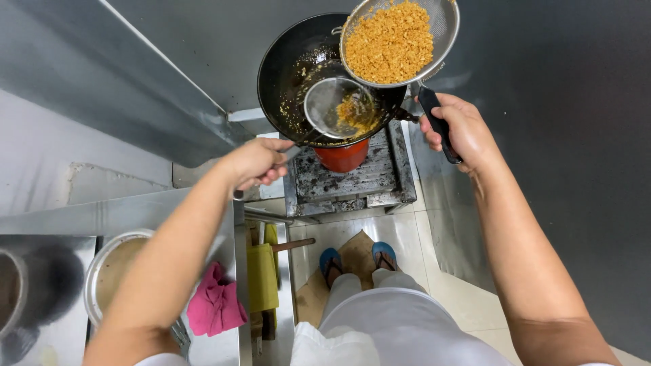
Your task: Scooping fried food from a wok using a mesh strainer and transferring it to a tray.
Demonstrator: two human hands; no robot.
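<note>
Steel panels cover the walls of this small cooking corner, and pale tiles cover the floor below. On a low, stained metal stove stand (352,177) sits a red burner (342,156), and a black wok (298,68) rests on top of it.

The right hand (460,129) is closed around the black handle (437,122) of a large mesh strainer (444,24). This strainer is held above the right part of the wok, and it is full of golden fried crumbs (390,42). The left hand (258,161) is closed on the end of a thin metal handle, which leads to a smaller mesh skimmer (333,105). The skimmer lies low inside the wok, under the rim of the big strainer, and it carries a little of the same golden crumbs. More bits stick to the inner wall of the wok on its left side.

Below the hands, the person's feet in blue sandals (357,259) stand on a piece of brown cardboard (356,251) just in front of the stove stand. To the left is a steel counter (122,210) with a round metal bowl (102,271) holding something pale. A pink cloth (213,305) lies at the counter's edge, and a yellow-green cloth (261,278) hangs just beside it, near a wooden handle (293,244).
</note>
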